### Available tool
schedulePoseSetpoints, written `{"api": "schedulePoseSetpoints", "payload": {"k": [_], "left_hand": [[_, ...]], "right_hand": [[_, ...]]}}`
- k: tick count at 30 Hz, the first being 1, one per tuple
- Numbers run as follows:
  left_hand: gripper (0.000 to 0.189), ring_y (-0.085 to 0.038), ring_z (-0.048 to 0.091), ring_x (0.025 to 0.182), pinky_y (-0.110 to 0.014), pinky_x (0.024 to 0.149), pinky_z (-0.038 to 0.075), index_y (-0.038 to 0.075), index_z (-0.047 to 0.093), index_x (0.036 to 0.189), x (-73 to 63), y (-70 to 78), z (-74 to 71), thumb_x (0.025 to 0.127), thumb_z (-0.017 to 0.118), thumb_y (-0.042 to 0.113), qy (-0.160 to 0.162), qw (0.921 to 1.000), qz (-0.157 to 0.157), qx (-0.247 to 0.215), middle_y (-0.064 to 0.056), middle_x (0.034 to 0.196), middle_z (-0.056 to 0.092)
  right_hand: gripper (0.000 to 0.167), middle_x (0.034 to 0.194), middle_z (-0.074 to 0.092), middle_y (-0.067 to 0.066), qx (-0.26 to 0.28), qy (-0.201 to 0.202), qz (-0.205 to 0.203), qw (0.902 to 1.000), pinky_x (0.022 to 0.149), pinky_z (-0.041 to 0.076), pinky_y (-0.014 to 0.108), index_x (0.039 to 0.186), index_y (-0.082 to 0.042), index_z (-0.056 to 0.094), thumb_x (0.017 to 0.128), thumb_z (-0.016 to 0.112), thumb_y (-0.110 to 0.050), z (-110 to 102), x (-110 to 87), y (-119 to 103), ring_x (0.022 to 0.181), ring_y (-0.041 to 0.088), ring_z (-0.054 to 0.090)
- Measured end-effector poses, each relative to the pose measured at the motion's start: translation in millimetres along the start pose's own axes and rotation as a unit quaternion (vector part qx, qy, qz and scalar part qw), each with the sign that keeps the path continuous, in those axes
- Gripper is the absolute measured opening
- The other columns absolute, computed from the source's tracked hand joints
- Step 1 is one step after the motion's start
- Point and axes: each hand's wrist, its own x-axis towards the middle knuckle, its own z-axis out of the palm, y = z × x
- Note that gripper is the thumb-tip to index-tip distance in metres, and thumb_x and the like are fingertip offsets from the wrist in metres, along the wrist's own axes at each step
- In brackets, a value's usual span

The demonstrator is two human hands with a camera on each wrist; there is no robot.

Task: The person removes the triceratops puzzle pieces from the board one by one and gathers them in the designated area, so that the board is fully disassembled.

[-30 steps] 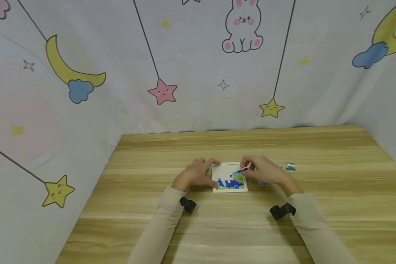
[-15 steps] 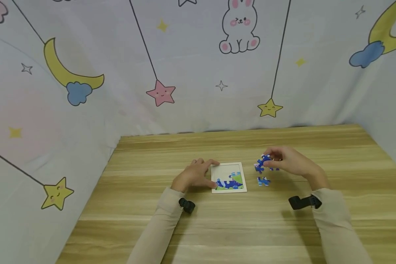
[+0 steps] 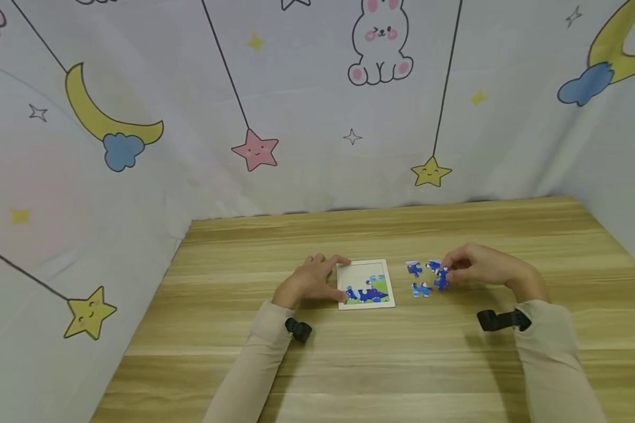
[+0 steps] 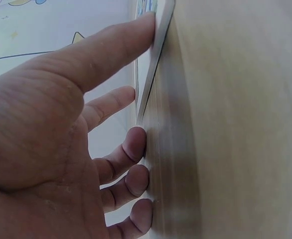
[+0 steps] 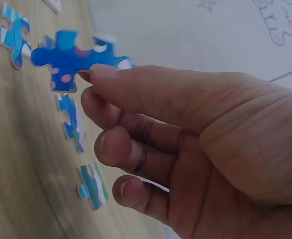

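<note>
In the head view, my left hand (image 3: 312,279) rests at the left side of a white-framed jigsaw tray (image 3: 366,305), thumb on its lower left and index finger at the top edge. Its other fingertips touch the table in the left wrist view. Blue and green pieces (image 3: 368,294) fill the tray's lower part and right side; the upper left shows bare backing. Right of the tray, my right hand (image 3: 489,269) pinches a blue puzzle piece (image 5: 64,59) with pink dots between thumb and index finger. The remaining fingers curl loosely below it in the right wrist view.
Loose puzzle pieces lie beside the right hand: a light blue one (image 3: 421,290) nearest me, a dark blue one (image 3: 414,269) farther back, and others partly behind the held piece. The wooden table (image 3: 381,364) ends at a cartoon-printed curtain (image 3: 317,176).
My right hand has moved from over the tray to the loose pieces on the right, then a little farther right, with a blue puzzle piece in its fingers. My left hand stays put.
</note>
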Motion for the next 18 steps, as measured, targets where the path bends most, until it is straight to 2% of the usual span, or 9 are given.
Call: {"api": "schedulePoseSetpoints", "payload": {"k": [5, 8, 14, 18], "left_hand": [[0.078, -0.026, 0.044, 0.105, -0.045, 0.087, 0.043, 0.032, 0.044, 0.149, -1.2, 0.4, 0.2, 0.082, 0.082, 0.043, 0.002, 1.0, -0.002, -0.001, -0.007, 0.116, 0.05], [0.078, -0.025, 0.044, 0.105, -0.045, 0.088, 0.043, 0.031, 0.044, 0.149, -1.1, 1.6, -0.7, 0.082, 0.082, 0.043, 0.0, 1.0, -0.003, 0.0, -0.007, 0.116, 0.051], [0.078, -0.025, 0.044, 0.104, -0.044, 0.087, 0.043, 0.031, 0.044, 0.149, -0.8, -0.1, 0.5, 0.082, 0.082, 0.042, 0.002, 1.0, 0.001, 0.0, -0.007, 0.114, 0.051], [0.078, -0.024, 0.043, 0.102, -0.043, 0.085, 0.042, 0.031, 0.044, 0.149, 0.7, -0.5, 0.9, 0.082, 0.082, 0.043, 0.003, 1.0, 0.006, -0.003, -0.005, 0.111, 0.05]], "right_hand": [[0.018, 0.08, 0.063, 0.008, 0.044, -0.034, 0.016, 0.9983, 0.059, 0.042, 0.025, 0.108, 0.003, 0.064, 0.092, 0.067, -0.002, 3.8, 0.3, 4.9, 0.066, 0.01, 0.051], [0.017, 0.076, 0.062, 0.008, 0.047, -0.035, 0.025, 0.998, 0.058, 0.038, 0.023, 0.109, 0.003, 0.063, 0.092, 0.066, 0.0, 4.9, -0.6, 6.7, 0.063, 0.009, 0.047], [0.015, 0.079, 0.064, 0.004, -0.008, -0.01, 0.039, 0.9992, 0.062, 0.041, 0.026, 0.108, -0.002, 0.067, 0.093, 0.065, -0.001, 7.0, 1.9, 9.6, 0.068, 0.013, 0.05], [0.016, 0.088, 0.068, 0.002, -0.075, 0.013, 0.038, 0.9964, 0.069, 0.046, 0.031, 0.107, -0.007, 0.071, 0.092, 0.067, -0.003, 5.2, 2.6, 9.6, 0.078, 0.016, 0.057]]}}
